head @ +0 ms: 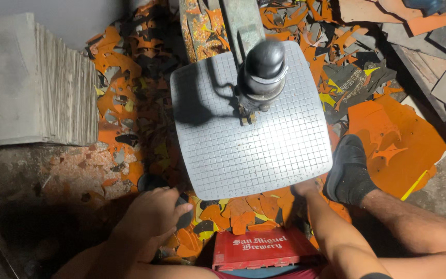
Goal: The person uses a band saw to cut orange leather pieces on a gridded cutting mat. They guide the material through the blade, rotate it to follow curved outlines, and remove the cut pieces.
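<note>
A grey gridded metal plate (264,150) lies in the middle, with a dark rounded press head (264,67) standing over its far part. My left hand (150,217) lies below the plate's near left corner, fingers curled over a dark round object (149,182). My right hand (305,187) reaches to the plate's near edge on the right. Its fingers are tucked under the rim and hidden. A foot in a black sock (349,170) rests just to the right of that hand.
Orange, grey and yellow offcuts (120,93) litter the floor all round the plate. A tall stack of grey sheets (37,82) stands at the left. A red plastic crate (261,249) sits between my legs. Larger orange sheets (403,139) lie at the right.
</note>
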